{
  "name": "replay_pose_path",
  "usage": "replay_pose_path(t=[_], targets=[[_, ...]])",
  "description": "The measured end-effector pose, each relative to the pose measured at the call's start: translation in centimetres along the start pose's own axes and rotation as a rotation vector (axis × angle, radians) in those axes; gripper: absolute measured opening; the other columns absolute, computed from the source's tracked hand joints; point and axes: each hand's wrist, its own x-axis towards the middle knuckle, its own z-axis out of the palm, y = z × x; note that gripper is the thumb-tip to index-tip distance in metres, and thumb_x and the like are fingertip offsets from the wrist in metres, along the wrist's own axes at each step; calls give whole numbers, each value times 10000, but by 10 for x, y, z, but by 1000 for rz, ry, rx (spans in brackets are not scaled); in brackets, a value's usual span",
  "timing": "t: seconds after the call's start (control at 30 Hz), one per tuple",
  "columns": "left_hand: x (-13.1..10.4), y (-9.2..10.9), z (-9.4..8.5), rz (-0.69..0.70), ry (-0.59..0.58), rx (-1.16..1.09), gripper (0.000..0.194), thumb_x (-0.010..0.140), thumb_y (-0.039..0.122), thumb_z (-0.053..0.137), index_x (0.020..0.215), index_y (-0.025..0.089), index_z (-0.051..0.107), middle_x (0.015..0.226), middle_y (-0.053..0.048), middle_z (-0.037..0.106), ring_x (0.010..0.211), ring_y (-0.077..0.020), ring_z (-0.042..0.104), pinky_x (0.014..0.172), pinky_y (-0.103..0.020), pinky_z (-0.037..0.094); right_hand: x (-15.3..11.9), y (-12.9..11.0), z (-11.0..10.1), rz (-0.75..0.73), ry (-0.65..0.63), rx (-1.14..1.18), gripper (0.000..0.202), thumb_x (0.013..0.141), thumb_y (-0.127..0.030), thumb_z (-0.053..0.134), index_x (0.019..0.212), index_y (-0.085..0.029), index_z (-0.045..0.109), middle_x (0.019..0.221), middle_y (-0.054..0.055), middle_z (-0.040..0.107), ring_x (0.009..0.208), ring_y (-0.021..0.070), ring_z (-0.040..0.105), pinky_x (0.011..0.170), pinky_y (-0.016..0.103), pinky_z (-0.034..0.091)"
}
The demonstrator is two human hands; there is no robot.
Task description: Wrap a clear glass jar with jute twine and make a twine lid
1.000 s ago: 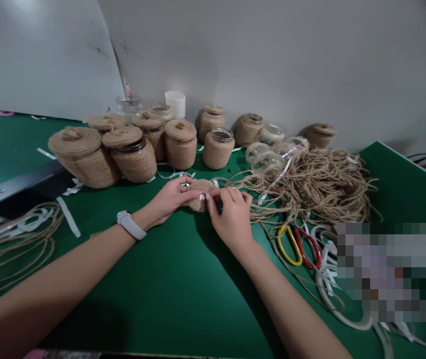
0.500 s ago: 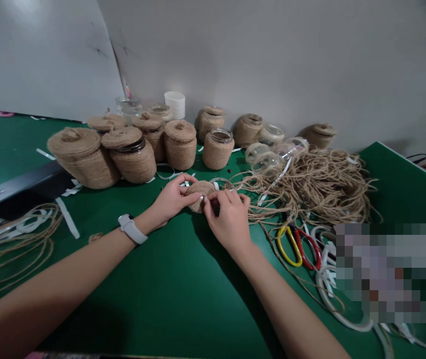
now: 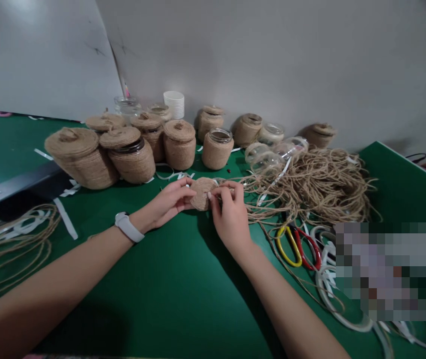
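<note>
A round disc of coiled jute twine (image 3: pixel 201 194) is held up over the green table, its flat spiral face toward me. My left hand (image 3: pixel 171 202) grips the disc's left edge between thumb and fingers; a pale band is on that wrist. At the disc's right side, my right hand (image 3: pixel 230 209) is closed in a pinch, thumb and forefinger touching the edge. Whether those fingertips hold a twine end or the rim is too small to tell. Loose jute twine (image 3: pixel 328 184) lies in a large tangle to the right, with strands reaching toward my right hand.
Several twine-wrapped jars (image 3: pixel 179 144) stand behind my hands, some lidded. Clear plastic lids (image 3: pixel 265 159) lie by the twine. Scissors (image 3: pixel 299 247) with yellow and red handles, and white strips (image 3: pixel 347 314), are on the right. A dark metal-topped box (image 3: pixel 14 189) sits left.
The disc has turned so its face shows more fully, and my left thumb has drawn back to its left edge. My right fingers have shifted slightly right along the disc.
</note>
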Motion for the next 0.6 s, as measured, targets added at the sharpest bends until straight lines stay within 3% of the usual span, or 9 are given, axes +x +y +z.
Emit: replay_pose_path(t=[0.17,0.37,0.6], targets=[[-1,-8,3,97,-83,186,374,723,272,708,1069,152,630,1042,-72,696,975,-210,641,903,-359,503,4,7,-5,-95,6,58,108,958,-205,466,939,-187,570,1128,136,513,995,224,582,833,415,506],[2,-15,-1,171,-66,363,307,799,408,663,934,134,699,886,-69,711,840,-205,648,774,-335,518,10,13,-13,-195,-21,59,122,952,-185,463,945,-197,584,1106,126,541,1071,222,569,886,383,513],[-2,-11,-1,138,-39,293,368,734,348,768,1035,145,705,1014,-90,731,869,-198,665,789,-320,514,11,9,-15,-224,-74,81,149,961,-213,461,936,-207,607,1072,106,574,1048,197,591,903,352,513]])
